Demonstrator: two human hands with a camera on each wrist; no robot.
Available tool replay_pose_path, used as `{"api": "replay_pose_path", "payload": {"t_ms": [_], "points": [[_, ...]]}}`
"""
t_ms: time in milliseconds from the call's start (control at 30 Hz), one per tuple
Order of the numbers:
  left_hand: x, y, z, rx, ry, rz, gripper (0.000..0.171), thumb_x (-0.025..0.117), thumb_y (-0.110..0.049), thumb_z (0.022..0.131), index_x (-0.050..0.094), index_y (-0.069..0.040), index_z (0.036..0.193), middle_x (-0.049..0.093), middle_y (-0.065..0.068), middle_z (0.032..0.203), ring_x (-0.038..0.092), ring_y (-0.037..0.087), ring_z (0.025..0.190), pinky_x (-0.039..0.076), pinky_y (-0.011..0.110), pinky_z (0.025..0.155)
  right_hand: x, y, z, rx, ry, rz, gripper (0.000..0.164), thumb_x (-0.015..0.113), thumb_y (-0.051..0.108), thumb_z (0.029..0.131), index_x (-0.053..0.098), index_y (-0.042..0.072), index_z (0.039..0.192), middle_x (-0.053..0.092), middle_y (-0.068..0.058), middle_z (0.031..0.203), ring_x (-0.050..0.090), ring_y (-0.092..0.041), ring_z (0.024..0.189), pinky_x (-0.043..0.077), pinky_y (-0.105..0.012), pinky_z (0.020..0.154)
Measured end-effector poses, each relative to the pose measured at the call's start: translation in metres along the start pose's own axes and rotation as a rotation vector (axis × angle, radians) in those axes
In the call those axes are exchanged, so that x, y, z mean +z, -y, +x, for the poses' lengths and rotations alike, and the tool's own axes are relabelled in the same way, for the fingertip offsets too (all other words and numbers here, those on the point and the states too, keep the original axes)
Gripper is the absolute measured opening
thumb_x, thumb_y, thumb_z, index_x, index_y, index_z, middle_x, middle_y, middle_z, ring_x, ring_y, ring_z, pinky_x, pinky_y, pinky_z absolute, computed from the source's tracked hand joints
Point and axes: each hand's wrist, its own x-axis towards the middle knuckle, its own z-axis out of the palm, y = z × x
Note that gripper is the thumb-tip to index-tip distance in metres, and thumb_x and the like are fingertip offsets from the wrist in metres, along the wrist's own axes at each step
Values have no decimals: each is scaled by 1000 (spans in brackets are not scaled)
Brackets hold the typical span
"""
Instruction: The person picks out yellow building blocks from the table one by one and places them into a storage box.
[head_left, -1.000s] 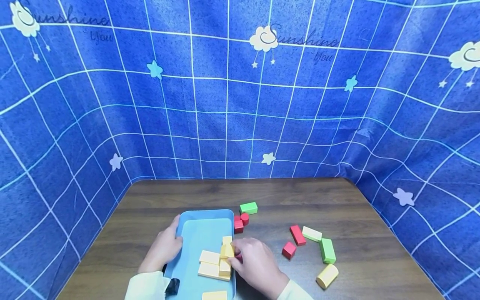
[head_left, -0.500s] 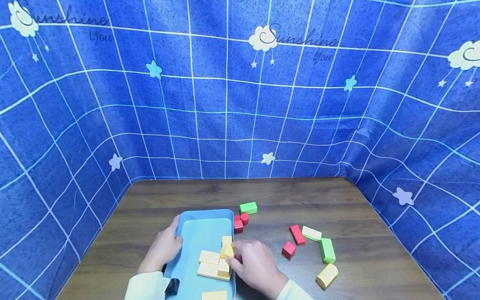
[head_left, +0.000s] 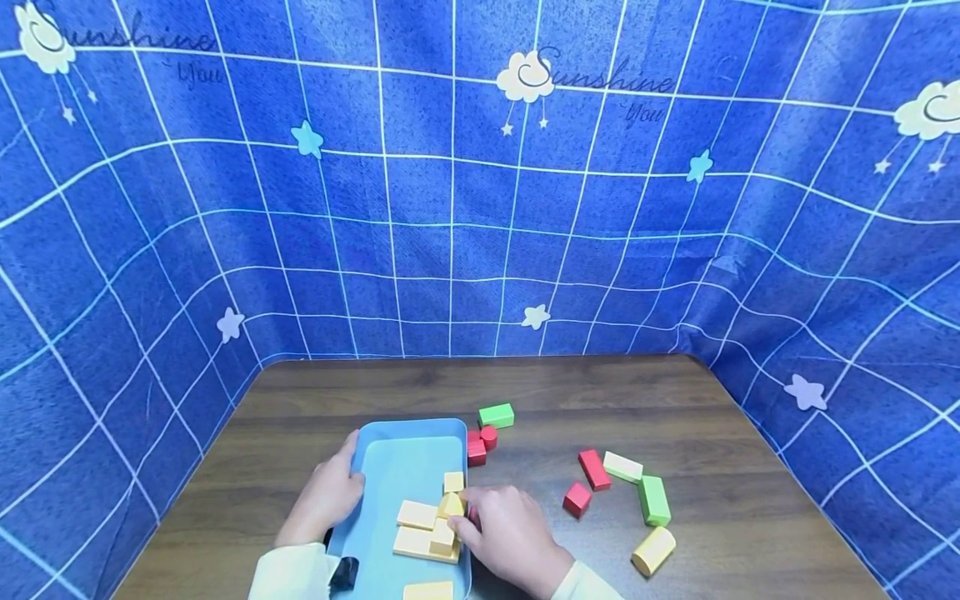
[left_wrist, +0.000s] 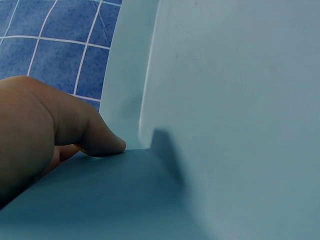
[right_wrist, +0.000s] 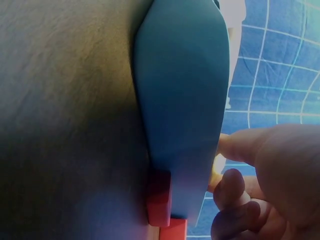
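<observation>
My left hand (head_left: 324,493) grips the left rim of a blue tray (head_left: 408,430); in the left wrist view the thumb (left_wrist: 102,137) lies over the rim. At the tray's right edge my right hand (head_left: 517,532) pinches a yellow wooden block (head_left: 451,505) with a sloping top. A small pale yellow cube (head_left: 453,482) sits just beyond that block. Next to it lie two flat pale planks (head_left: 416,514), with a yellow block (head_left: 442,537) standing on the nearer one. The right wrist view shows the fingertips at the tray's rim, mostly hiding the pinched block (right_wrist: 215,180).
Another pale block (head_left: 429,591) lies at the tray's near end. Outside its right wall are red blocks (head_left: 476,452) and a green block (head_left: 497,416). Farther right lie a red cube (head_left: 577,500), a red bar (head_left: 595,470), green blocks (head_left: 655,500) and a yellow half-round block (head_left: 654,551).
The pinched yellow block has turned and slid slightly left and toward me, opening a small gap from the cube. The planks and standing block have shifted slightly left. My left hand stays put.
</observation>
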Motion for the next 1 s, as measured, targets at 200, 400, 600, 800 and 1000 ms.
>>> {"api": "replay_pose_path", "payload": {"t_ms": [200,400,600,800,1000], "points": [[-1,-1,-1,8,-1,6,66,41,-11,96,5,-11,152,29,23,147,46,31,110,42,59,92,0,1,0,7,37,-2,19,64,45,86,70,27,90,42,18,52,48,0,56,41,-28,40],[-1,-3,-2,16,-3,5,66,41,-10,96,6,-10,151,29,23,147,46,31,111,41,59,92,-1,4,-1,9,71,-27,28,62,44,88,70,25,106,59,14,66,55,-3,68,48,-32,47],[-1,-2,-2,15,-3,-2,65,41,-10,96,6,-9,151,29,24,147,45,32,113,39,62,94,1,4,-4,-44,107,-23,32,56,40,93,62,26,121,57,15,64,54,-2,64,46,-32,45],[-1,-2,-2,13,-2,-7,66,42,-10,96,6,-10,151,30,23,147,45,32,114,38,63,95,0,3,-4,-48,120,12,37,56,41,94,57,26,127,57,15,65,49,-1,57,43,-29,43],[-1,-3,-2,13,3,-4,66,42,-10,96,6,-9,151,29,24,147,45,34,115,36,64,96,-3,1,-6,-41,103,67,39,55,46,93,57,27,126,43,21,59,40,1,50,37,-23,42]]}}
